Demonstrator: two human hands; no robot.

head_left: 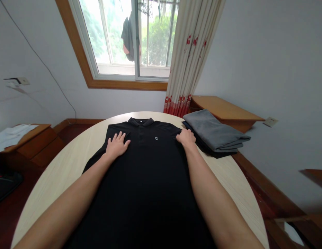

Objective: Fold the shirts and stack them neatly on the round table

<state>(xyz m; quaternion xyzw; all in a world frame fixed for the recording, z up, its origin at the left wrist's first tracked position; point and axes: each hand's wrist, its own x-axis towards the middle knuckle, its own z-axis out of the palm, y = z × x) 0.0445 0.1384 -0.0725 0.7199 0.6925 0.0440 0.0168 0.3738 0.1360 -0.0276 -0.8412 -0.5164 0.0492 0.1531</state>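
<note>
A black polo shirt [153,166] lies spread front up, its collar toward the window and a small white logo on the chest. My left hand [117,144] rests flat with fingers spread on the shirt near the sleeve on the left. At the other sleeve, my right hand [186,136] is closed, its fingers curled on the sleeve's edge. The shirt's lower part runs out of view toward me.
The shirt lies on a round pale table [59,166]. Folded grey and dark clothes [213,128] are stacked at its right edge. Behind them stand a wooden cabinet [223,107] and a curtain [192,52]. A drawer unit [36,145] is at left.
</note>
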